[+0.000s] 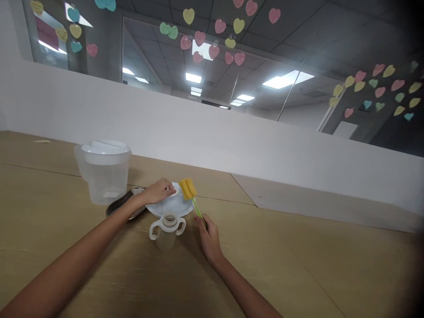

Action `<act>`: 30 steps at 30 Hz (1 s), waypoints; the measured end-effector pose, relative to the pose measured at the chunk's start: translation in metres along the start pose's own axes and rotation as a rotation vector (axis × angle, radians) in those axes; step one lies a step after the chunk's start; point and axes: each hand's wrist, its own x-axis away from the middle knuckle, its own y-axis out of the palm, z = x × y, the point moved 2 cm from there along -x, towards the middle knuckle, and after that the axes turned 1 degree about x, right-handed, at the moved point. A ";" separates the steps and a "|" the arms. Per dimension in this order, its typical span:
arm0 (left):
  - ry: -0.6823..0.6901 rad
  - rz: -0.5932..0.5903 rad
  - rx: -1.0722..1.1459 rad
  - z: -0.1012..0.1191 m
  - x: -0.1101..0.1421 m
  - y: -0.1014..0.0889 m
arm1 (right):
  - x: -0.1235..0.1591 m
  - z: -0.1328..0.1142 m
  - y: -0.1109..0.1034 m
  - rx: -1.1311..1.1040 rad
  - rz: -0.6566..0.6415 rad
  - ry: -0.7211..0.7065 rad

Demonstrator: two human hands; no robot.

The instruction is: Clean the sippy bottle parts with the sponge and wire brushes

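Note:
My right hand (209, 236) is closed around the thin green handle of a bottle brush (188, 189), its yellow sponge head pointing up and left. My left hand (160, 191) is over a white bowl (170, 204), fingers curled together near its top; what they pinch, if anything, is too small to make out. In front of the bowl stands an uncapped, clear baby bottle (166, 236) with two white side handles. Beneath my left wrist, partly hidden by the forearm, lies a dark metal tray (115, 206) with a small clear piece (137, 191) on it.
A translucent lidded pitcher (107, 176) stands at the left, behind the tray. The wooden table (281, 260) meets a low white wall (198, 137) at the back. Above it is a window (258, 75) with heart-shaped sticky notes. A thin pale scrap (42, 141) lies far left.

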 end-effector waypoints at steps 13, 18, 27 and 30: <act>-0.072 0.145 0.600 0.028 0.003 -0.010 | 0.003 -0.009 0.000 0.045 -0.053 -0.098; -0.056 0.142 0.641 0.033 0.003 -0.004 | 0.005 -0.008 -0.001 0.036 -0.038 -0.110; 0.073 0.262 0.425 0.036 0.005 -0.013 | 0.005 -0.008 0.000 0.089 -0.046 -0.082; 0.085 0.355 0.356 0.023 0.002 -0.020 | 0.003 -0.007 -0.001 0.080 -0.006 -0.066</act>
